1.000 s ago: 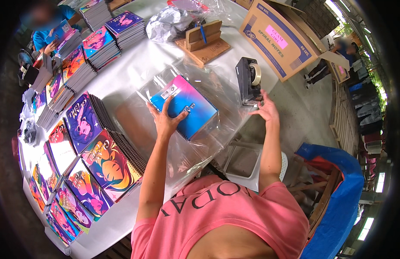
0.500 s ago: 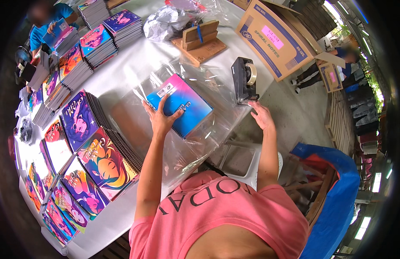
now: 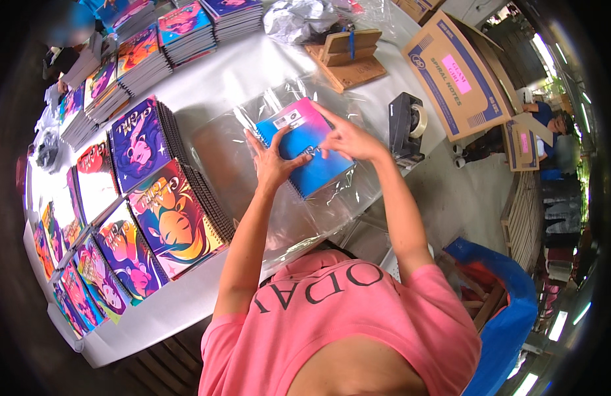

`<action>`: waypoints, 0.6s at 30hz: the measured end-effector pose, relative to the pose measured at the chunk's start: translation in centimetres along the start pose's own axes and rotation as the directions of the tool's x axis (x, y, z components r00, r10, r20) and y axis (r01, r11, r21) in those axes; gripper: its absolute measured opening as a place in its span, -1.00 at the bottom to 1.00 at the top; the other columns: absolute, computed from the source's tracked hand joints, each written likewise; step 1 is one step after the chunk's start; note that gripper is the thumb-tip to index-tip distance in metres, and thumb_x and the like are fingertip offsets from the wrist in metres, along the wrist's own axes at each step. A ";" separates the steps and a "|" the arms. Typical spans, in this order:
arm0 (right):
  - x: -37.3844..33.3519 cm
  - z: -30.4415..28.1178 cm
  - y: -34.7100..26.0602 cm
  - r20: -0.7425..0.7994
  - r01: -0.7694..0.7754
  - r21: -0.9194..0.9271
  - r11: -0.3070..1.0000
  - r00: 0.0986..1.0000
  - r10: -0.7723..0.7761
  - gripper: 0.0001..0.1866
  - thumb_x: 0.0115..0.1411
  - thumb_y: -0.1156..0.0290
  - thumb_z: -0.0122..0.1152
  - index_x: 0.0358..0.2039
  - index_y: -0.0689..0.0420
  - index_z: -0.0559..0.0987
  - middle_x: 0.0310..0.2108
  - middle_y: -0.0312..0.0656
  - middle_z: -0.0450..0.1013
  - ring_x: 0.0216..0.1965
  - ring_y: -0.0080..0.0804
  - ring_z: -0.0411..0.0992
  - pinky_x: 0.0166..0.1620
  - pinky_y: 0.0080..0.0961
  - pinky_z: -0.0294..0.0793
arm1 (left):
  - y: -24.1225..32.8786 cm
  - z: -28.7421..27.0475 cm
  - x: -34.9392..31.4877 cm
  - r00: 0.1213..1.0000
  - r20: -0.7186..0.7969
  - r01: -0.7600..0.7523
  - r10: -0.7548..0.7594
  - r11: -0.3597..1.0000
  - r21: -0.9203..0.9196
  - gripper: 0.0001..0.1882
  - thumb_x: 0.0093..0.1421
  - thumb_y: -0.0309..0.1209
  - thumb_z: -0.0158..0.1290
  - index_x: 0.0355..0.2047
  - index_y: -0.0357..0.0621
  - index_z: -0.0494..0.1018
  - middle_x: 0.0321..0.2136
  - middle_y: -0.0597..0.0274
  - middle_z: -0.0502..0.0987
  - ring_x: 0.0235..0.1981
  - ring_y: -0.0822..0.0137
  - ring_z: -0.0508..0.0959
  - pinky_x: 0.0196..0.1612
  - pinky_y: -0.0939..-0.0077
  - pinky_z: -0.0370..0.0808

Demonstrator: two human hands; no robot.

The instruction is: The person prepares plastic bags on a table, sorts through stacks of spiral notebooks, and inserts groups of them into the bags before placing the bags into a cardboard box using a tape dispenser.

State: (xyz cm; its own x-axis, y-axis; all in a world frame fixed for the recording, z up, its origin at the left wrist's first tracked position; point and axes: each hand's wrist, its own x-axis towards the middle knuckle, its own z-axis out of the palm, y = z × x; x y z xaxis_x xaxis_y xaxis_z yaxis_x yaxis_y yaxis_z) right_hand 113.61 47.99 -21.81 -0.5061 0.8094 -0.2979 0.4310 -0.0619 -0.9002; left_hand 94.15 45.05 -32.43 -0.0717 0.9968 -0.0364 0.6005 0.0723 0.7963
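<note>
A pink-and-blue spiral notebook (image 3: 310, 173) with a pale label near its top lies on a sheet of clear plastic (image 3: 252, 221). My left hand (image 3: 274, 160) rests on its left part, thumb and fingers spread over the cover. Over the right side is my right hand (image 3: 353, 140), its index finger stretched toward the top right edge and other fingers partly bent. I make out nothing held in it; any thin piece of tape would be too small to see. A black tape dispenser (image 3: 402, 129) with a pale roll stands to the right of this hand.
Stacks of colourful spiral notebooks (image 3: 177, 218) fill the table's left side and far left. A wooden stand (image 3: 351, 63), crumpled plastic (image 3: 299, 20) and a large carton (image 3: 454, 76) are at the back. Another person (image 3: 549, 122) is at the right beyond a smaller carton (image 3: 521, 146).
My right hand has left the tape dispenser and come leftward onto the notebook. My left hand stays on the cover. The whole view has shifted.
</note>
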 end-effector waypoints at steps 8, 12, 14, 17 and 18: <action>8.5 2.3 1.4 0.217 0.062 -0.278 0.959 0.976 0.000 -0.03 0.10 0.41 0.21 0.34 -0.21 -0.25 -0.67 -0.32 0.30 -0.70 -0.65 0.17 -0.62 -0.62 0.22 | -0.1 -0.2 0.1 0.999 -0.018 0.051 -0.051 0.999 0.009 -0.04 -0.42 0.09 0.38 0.11 0.49 0.28 0.27 -0.23 -0.51 0.04 -0.33 0.33 0.08 0.05 0.35; 9.1 3.9 2.3 0.064 0.005 -0.551 0.834 0.997 0.036 0.10 -0.06 0.33 0.35 0.33 -0.07 -0.22 -0.51 -0.03 0.47 -0.65 -0.41 0.41 -0.47 -0.46 0.43 | 0.0 -0.1 -0.1 0.998 -0.032 0.047 -0.047 0.999 -0.008 -0.04 -0.40 0.08 0.38 0.12 0.49 0.27 0.28 -0.19 -0.52 0.03 -0.33 0.34 0.07 0.05 0.36; 9.9 3.5 2.8 -0.119 -0.114 -0.751 0.650 0.992 0.037 0.27 -0.27 0.14 0.50 0.31 0.04 -0.18 -0.25 0.19 0.47 -0.29 -0.07 0.52 -0.19 -0.23 0.47 | 0.3 -0.6 -0.1 0.995 0.015 0.102 -0.102 0.995 -0.015 -0.04 -0.41 0.08 0.38 0.12 0.49 0.27 0.28 -0.18 -0.53 0.03 -0.33 0.34 0.08 0.06 0.36; 8.3 2.4 1.7 -0.223 -0.243 -0.724 0.646 0.968 0.114 0.31 -0.35 0.00 0.51 0.30 0.03 -0.14 -0.21 0.16 0.48 -0.15 0.04 0.47 -0.09 -0.20 0.44 | 0.5 -0.8 -0.5 0.997 0.004 0.081 -0.081 0.997 0.002 -0.04 -0.41 0.08 0.38 0.11 0.48 0.28 0.27 -0.23 -0.49 0.05 -0.31 0.33 0.08 0.07 0.36; 7.0 0.8 2.8 -0.273 -0.253 -0.671 0.697 0.958 0.085 0.26 -0.35 -0.02 0.51 0.29 0.04 -0.06 -0.21 0.14 0.48 -0.17 0.04 0.48 -0.08 -0.22 0.44 | 0.5 -0.9 -0.4 0.998 -0.016 0.054 -0.054 0.999 0.005 -0.04 -0.41 0.08 0.38 0.11 0.48 0.28 0.27 -0.24 -0.48 0.06 -0.30 0.32 0.08 0.07 0.36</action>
State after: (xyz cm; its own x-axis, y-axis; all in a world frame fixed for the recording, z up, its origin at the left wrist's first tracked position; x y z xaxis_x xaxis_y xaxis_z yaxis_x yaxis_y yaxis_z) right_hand 110.70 52.96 -26.70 -0.2446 0.9295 -0.2760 0.9296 0.1439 -0.3393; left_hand 93.77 44.66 -31.54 -0.1163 0.9908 -0.0694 0.6002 0.1258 0.7899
